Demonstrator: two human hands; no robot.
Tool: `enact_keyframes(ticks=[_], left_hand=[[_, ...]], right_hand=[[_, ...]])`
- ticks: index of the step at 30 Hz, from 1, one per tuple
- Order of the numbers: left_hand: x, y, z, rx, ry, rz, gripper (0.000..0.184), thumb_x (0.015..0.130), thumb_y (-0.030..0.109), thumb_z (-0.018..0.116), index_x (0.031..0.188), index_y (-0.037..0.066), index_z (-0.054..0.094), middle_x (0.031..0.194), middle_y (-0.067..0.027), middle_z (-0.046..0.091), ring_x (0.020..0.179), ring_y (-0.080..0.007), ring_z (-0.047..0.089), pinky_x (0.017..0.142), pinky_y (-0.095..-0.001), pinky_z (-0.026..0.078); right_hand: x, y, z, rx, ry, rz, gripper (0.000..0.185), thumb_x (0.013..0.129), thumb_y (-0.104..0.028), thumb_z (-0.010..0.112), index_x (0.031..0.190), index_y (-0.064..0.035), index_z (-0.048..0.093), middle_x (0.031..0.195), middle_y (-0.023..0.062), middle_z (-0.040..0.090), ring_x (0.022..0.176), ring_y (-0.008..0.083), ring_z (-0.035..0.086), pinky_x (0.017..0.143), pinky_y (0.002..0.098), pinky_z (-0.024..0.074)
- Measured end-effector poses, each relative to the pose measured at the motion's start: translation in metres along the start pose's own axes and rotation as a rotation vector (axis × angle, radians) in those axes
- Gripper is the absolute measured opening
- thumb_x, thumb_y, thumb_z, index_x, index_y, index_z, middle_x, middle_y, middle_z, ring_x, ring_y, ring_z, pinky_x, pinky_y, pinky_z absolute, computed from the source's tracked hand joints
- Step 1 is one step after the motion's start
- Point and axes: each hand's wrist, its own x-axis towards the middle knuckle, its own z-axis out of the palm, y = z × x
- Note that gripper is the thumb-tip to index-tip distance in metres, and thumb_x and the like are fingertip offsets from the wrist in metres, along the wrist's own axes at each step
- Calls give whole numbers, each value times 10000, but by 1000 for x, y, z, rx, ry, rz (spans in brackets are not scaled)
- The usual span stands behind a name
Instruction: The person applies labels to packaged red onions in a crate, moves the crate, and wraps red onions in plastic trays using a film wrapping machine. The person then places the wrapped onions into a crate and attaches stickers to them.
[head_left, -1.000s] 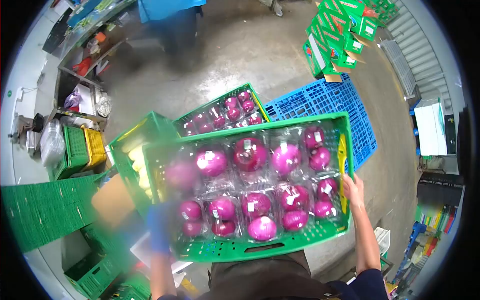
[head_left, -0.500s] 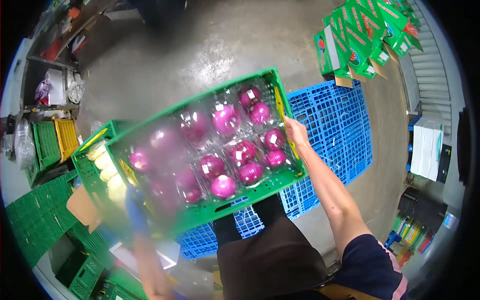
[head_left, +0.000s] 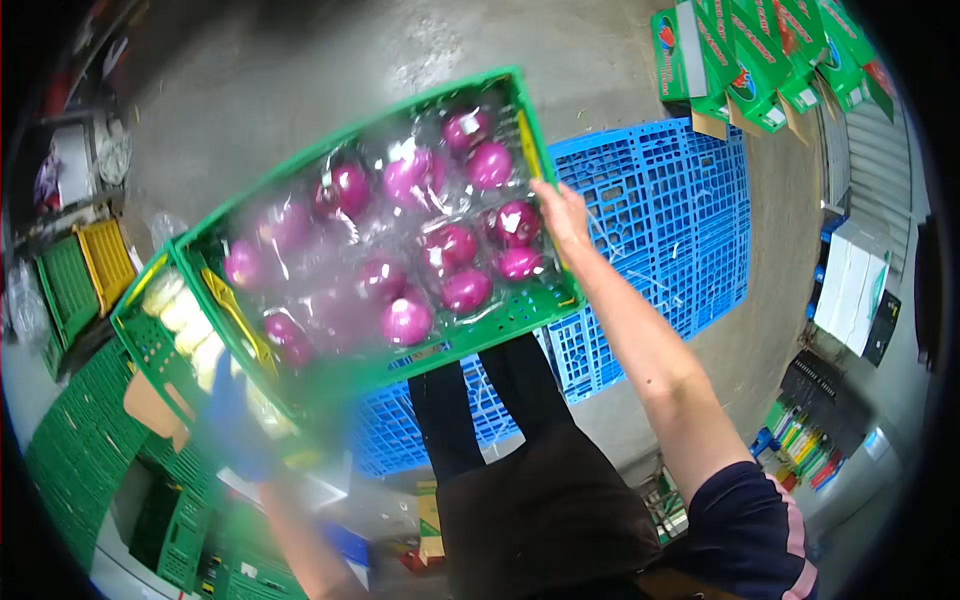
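Note:
A green crate (head_left: 430,368) of purple onions in clear plastic packs is tilted in front of me. My right hand (head_left: 562,215), bare, grips its right end by the yellow handle. Beside the crate's left end is my left hand (head_left: 232,412) in a blue glove, blurred; its grip cannot be made out. At the left, partly behind the onion crate, a second green crate (head_left: 135,335) holds pale wrapped vegetables (head_left: 185,318). A smear hides part of the onions (head_left: 406,322) on the left side.
Blue pallets (head_left: 670,220) lie under and right of the crate. Green carrot boxes (head_left: 765,65) stand at the upper right. Stacked green crates (head_left: 80,455) and a yellow crate (head_left: 105,262) are at the left. A white box (head_left: 850,290) is at the right.
The onion crate has moved left and up in the view, with my right hand still on its end. The crate of onions seen behind it a second ago is out of sight.

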Motion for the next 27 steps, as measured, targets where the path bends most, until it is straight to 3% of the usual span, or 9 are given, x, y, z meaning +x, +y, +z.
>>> enact_keyframes(ticks=[3,8,11,13,16,22,25,26,27], left_hand=[[-42,-61,22,-291,103,-229,436,885,206,532,1258,-20,524,1255,-129,561,1156,-232,512,988,-366,372],[-91,-205,67,-858,-21,-725,409,827,253,571,1159,14,560,1152,-156,606,1037,-320,575,847,-470,474],[-78,-172,113,-1134,19,-954,410,810,208,559,1145,-28,538,1173,-210,583,1064,-364,568,890,-495,475],[-77,-167,127,-870,-21,-830,356,815,168,541,1105,-38,551,1124,-205,608,1016,-350,592,891,-471,488],[-53,-257,90,-748,64,-896,275,821,137,533,1032,-34,576,1037,-185,641,950,-325,620,860,-433,512],[-69,-192,111,-609,24,-832,188,835,119,573,965,-14,594,959,-158,659,858,-274,638,786,-367,540],[-72,-193,109,-537,-25,-828,350,929,159,443,1189,-63,520,1184,-172,577,1109,-259,552,998,-367,414],[-75,-195,108,-621,-15,-812,213,861,146,579,989,-24,593,982,-154,657,867,-248,636,784,-296,535],[-74,-196,105,-627,-8,-834,223,865,148,574,1002,-27,592,993,-157,655,879,-247,633,792,-296,532]], right_hand=[[-3,4,2,-133,12,-93,432,773,-446,668,961,-57,652,802,114,659,755,232,642,699,359,471],[-32,3,-10,-108,66,-364,483,795,-181,682,1214,-44,483,1087,136,575,917,264,609,812,359,487],[-54,31,-28,-203,156,-545,521,809,-134,641,1271,-18,427,1263,199,467,1146,365,502,950,409,431],[-71,50,-41,-193,76,-425,517,807,-106,623,1281,-53,424,1288,191,460,1182,368,466,978,420,402],[-80,73,-50,-205,0,-381,546,806,-43,584,1319,-97,407,1292,130,492,1195,303,477,983,396,411],[-81,80,-44,-256,36,-359,587,795,-51,592,1349,-101,404,1307,133,516,1202,285,495,970,376,445],[-83,82,-45,-256,39,-346,577,798,-51,583,1348,-97,415,1310,153,517,1197,284,507,972,364,447],[-83,82,-45,-263,35,-342,575,798,-48,581,1348,-96,416,1312,153,517,1199,283,507,974,361,446],[-83,81,-43,-267,30,-339,574,798,-46,579,1347,-96,418,1313,154,516,1201,282,507,975,358,446]])
